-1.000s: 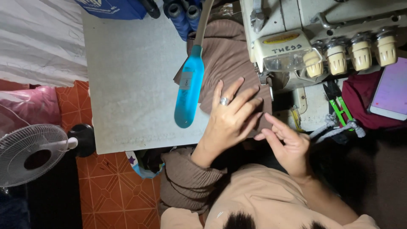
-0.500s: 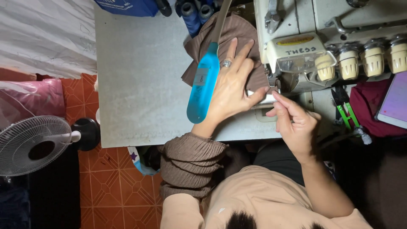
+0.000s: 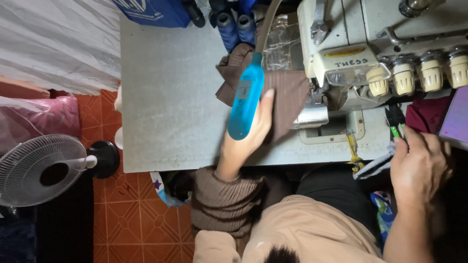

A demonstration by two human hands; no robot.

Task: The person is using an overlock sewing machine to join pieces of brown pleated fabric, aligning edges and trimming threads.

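A grey worktop [image 3: 170,97] is seen from above, set over a floor of orange-red patterned tiles [image 3: 141,219]. A white electric fan [image 3: 41,170] on a black round base [image 3: 104,159] is stood on the tiles at the left. White fabric [image 3: 58,44] is draped beside the worktop, with a pink plastic bag [image 3: 34,117] below it.

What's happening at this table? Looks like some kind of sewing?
A person sits at a grey table with a cream sewing machine. The left hand rests flat on a piece of brown cloth lying beside the machine, next to a blue lamp head that hangs over the cloth. The right hand is off at the table's right edge, on a grey scrap of cloth near green-handled snips. A fan stands on the tiled floor.
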